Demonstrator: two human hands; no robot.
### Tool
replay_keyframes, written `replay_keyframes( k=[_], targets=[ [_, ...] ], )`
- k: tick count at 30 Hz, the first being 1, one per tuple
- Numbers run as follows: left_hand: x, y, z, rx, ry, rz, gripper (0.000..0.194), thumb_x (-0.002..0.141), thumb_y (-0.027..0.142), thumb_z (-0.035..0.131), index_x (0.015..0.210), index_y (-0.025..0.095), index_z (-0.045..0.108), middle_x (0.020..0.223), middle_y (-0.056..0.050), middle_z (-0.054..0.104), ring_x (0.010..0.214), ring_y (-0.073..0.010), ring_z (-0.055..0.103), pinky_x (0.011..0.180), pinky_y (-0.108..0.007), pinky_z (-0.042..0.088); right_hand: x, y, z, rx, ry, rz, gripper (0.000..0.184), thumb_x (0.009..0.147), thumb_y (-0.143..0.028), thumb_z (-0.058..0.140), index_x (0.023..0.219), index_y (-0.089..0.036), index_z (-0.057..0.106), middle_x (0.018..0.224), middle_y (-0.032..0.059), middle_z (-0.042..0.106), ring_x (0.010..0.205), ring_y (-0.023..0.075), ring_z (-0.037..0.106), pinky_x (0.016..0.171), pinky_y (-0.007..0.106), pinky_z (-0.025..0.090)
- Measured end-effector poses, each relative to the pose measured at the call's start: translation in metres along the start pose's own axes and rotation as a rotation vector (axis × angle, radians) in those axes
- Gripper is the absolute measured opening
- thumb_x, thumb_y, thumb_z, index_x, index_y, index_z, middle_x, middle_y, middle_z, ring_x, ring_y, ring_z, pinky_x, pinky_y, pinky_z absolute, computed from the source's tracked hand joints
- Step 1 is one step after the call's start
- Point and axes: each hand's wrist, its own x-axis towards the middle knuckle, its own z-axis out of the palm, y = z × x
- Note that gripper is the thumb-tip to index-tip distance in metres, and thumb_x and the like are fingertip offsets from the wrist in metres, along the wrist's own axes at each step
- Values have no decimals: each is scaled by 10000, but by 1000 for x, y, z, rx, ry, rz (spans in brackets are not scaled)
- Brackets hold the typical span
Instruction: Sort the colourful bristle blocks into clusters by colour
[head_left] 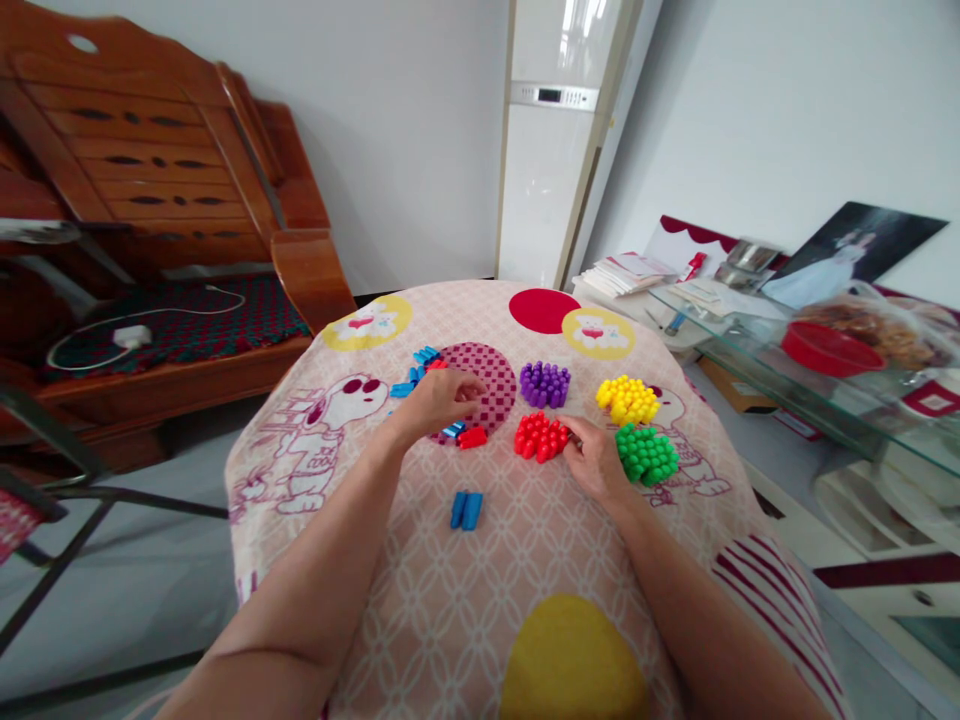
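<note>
My right hand (594, 458) is at the right edge of a tight cluster of red plastic pegs (540, 437), its thumb and finger pinched on a peg there. My left hand (442, 402) hovers over the left part of the table, fingers loosely curled and nothing visible in them. Beneath and beside it lie loose blue sticks (407, 382) and a red piece (472, 437), partly hidden by the hand. Two short blue sticks (466, 510) lie nearer to me. Upright purple pegs (545, 384), yellow pegs (628, 400) and green pegs (646, 454) stand in separate clusters around the red one.
A patterned cloth covers the round table (420, 620). At left stands a wooden bench (150, 150) with a white charger and cable. To the right, a glass-topped cabinet (750, 370) bears papers, a red bowl (832, 350) and a photo. A white upright appliance (551, 180) stands behind.
</note>
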Motion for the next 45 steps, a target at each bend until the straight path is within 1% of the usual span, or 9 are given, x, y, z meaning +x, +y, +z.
replay_keyframes(
  k=[3,5,9,16,25,30,36,39,45],
  targets=[
    [-7,2,1,158,-215,30,182,694,261,664,847,179,716,783,-7,707,725,-155,639,639,-221,435,0,-2,-1,2,1,8,510,712,-55,460,1158,-157,684,1104,106,721,995,217,679,915,366,545],
    [-9,8,10,296,-265,32,147,665,238,692,796,170,694,798,-31,694,753,-183,631,638,-245,421,0,-2,-1,1,10,3,508,710,-50,452,1148,-151,689,1105,109,722,1009,220,676,923,364,541],
    [-7,15,24,405,-207,44,136,707,208,660,833,159,674,874,-65,685,839,-214,628,689,-269,431,0,0,-2,-9,8,-8,521,705,-39,437,1148,-147,690,1116,111,721,1034,226,672,938,369,533],
    [-6,36,14,-70,-85,183,308,765,200,604,1063,163,673,814,-7,693,703,-121,609,659,-210,442,1,0,-3,-11,7,-30,506,719,-41,441,1148,-148,686,1117,109,721,1031,221,675,931,359,536],
    [-8,56,25,-325,-134,261,253,717,126,602,962,150,662,846,-15,689,748,-115,608,670,-202,465,2,-4,-2,34,-3,-23,498,727,-40,445,1156,-148,676,1113,113,716,1008,223,672,919,373,534],
    [-7,55,24,-309,-116,241,155,723,135,636,879,137,634,764,4,648,679,-101,570,624,-192,433,2,-5,-2,42,-15,2,494,732,-41,449,1164,-132,670,1117,126,710,992,227,671,922,386,528],
    [-7,54,18,-264,-145,346,232,844,169,552,1027,178,694,977,-60,693,862,-145,615,785,-250,464,2,-7,-4,25,-21,-2,496,736,-41,448,1169,-137,670,1122,122,711,1012,228,667,917,380,530],
    [-8,54,16,-259,-124,327,228,859,188,535,1031,172,684,989,-64,698,895,-160,617,812,-269,466,2,-6,-4,26,-11,-12,495,732,-42,452,1157,-156,678,1115,106,714,1019,219,666,923,367,528],
    [-11,54,15,-323,-106,279,145,854,197,529,950,142,623,873,-27,672,788,-122,602,738,-229,462,2,-6,-3,45,-11,2,479,740,-55,459,1152,-155,681,1122,104,712,1023,214,665,925,355,529]
  ],
)
